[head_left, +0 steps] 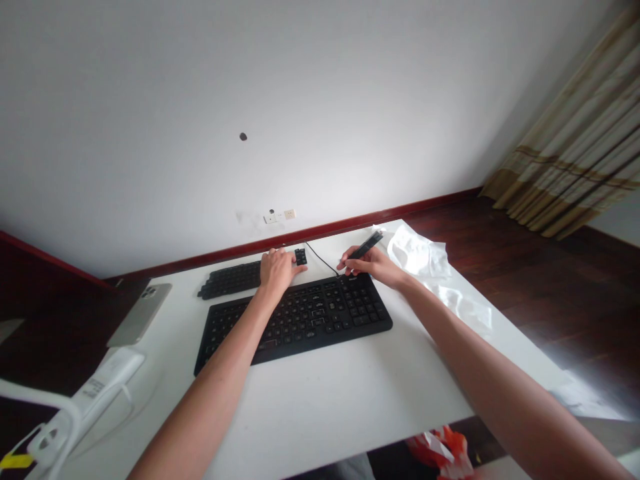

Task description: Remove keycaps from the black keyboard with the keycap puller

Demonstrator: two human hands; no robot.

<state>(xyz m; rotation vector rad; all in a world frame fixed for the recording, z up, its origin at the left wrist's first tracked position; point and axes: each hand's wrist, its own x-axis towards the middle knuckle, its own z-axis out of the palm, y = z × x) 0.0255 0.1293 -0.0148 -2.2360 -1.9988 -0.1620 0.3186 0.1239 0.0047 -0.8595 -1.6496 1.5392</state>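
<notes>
Okay — my right hand [367, 260] pinches a black pen-like tool [364, 247]; left hand [278, 270] over keycaps [231, 280] — can't tell its grip.

Keyboard [325, 313] across the middle of the surface [350, 393]. Behind it to the left, a bank of keys [233, 279], left hand [277, 268] over its right end. Cord [321, 257] behind the keyboard, between the two hands. Right hand [373, 264] at the keyboard's back right corner, tool [367, 245] in its grasp. Right of that, plastic wrapping [417, 252]. Far left, phone [141, 315]; power strip [103, 387] before it. Wall [320, 100] behind the surface, curtain [565, 153] far right
</notes>
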